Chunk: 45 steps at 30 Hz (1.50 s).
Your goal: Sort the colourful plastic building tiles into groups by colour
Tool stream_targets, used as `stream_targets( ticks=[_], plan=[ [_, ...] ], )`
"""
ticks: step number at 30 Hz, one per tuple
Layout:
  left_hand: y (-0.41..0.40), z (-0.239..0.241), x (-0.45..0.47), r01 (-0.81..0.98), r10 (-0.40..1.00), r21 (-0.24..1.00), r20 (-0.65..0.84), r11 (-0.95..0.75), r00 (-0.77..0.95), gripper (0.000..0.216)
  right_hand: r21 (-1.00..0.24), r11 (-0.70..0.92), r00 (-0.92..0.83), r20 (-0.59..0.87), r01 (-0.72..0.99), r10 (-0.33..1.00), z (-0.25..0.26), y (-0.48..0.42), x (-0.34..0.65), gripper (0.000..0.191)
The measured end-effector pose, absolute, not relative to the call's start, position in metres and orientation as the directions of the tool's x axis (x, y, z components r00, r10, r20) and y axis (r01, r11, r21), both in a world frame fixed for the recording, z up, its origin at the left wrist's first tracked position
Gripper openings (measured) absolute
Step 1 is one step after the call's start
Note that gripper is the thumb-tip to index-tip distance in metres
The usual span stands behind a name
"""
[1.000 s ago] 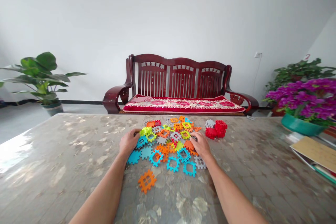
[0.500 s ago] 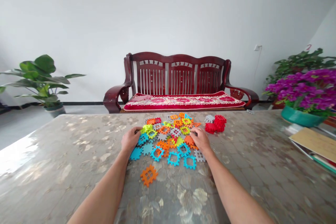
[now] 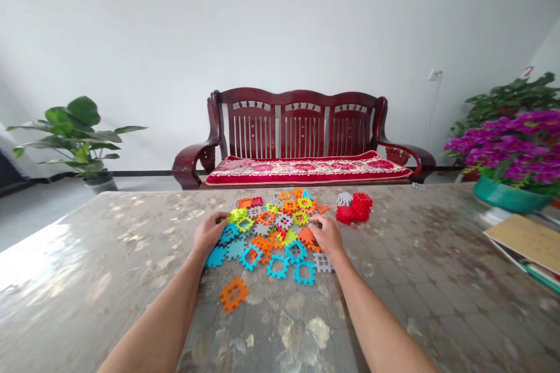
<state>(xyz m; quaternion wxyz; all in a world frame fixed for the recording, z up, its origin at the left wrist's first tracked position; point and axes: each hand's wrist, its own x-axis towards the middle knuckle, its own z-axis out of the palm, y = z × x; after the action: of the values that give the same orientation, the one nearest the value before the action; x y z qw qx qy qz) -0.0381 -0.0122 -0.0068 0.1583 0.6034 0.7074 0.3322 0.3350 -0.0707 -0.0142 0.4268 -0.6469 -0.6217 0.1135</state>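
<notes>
The left hand (image 3: 207, 234) is set at the left edge of the pile (image 3: 284, 221). Its fingers are bent, with the tips just beside the green pieces (image 3: 238, 214), and a blue piece (image 3: 228, 234) is seen near its thumb side. The right hand (image 3: 328, 234) is set at the right edge of the pile, bent the same way, close to an orange piece (image 3: 306, 236). No lifted piece can be seen in either hand. Whether the tips are apart, together or clamped on a piece cannot be told.

The pile is spread on the table (image 3: 131, 280) between the hands, with some pieces laid over others. It seems that the pile is being handled from both sides. For one piece to be picked out, its edge would need to be pinched, and the ones on top kept from sliding.

On the near side of the pile, apart from it, a lone orange square (image 3: 234, 294) is seen. To the right of the pile, past the right hand, a red stack (image 3: 362, 207) is seen. Well to the right of the pile, books (image 3: 525, 245) and flowers (image 3: 516, 145) are placed. Beyond the pile, a bench (image 3: 301, 96) is seen.
</notes>
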Motion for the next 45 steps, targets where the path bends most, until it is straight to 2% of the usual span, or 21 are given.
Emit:
stream_targets(
  ticks=[8, 17, 24, 36, 42, 45],
  plan=[
    [-0.0116, -0.0040, -0.0388, 0.714, 0.958, 0.697, 0.157, 0.066, -0.241, 0.027, -0.739, 0.060, 0.243, 0.295, 0.671, 0.924, -0.0093, -0.0737, 0.3323, 0.024],
    [-0.0118, -0.0009, -0.0366, 0.672, 0.961, 0.739, 0.149, 0.049, -0.234, 0.029, -0.781, 0.099, 0.229, 0.299, 0.616, 0.927, -0.0144, -0.0735, 0.3340, 0.025],
    [-0.0130, 0.0002, -0.0365, 0.629, 0.963, 0.777, 0.153, 0.021, -0.221, 0.031, -0.759, 0.092, 0.222, 0.300, 0.644, 0.928, -0.0120, -0.0737, 0.3348, 0.024],
    [-0.0173, -0.0043, -0.0354, 0.444, 0.977, 0.892, 0.160, -0.080, -0.145, 0.050, -0.722, 0.039, 0.250, 0.289, 0.691, 0.924, -0.0088, -0.0694, 0.3348, 0.023],
    [-0.0176, 0.0001, -0.0342, 0.379, 0.985, 0.923, 0.126, -0.074, -0.115, 0.065, -0.712, 0.034, 0.256, 0.296, 0.702, 0.920, -0.0103, -0.0686, 0.3342, 0.023],
    [-0.0130, 0.0032, -0.0318, 0.376, 0.992, 0.925, 0.092, -0.051, -0.091, 0.063, -0.708, 0.044, 0.253, 0.308, 0.704, 0.917, -0.0113, -0.0679, 0.3343, 0.022]
  ],
)
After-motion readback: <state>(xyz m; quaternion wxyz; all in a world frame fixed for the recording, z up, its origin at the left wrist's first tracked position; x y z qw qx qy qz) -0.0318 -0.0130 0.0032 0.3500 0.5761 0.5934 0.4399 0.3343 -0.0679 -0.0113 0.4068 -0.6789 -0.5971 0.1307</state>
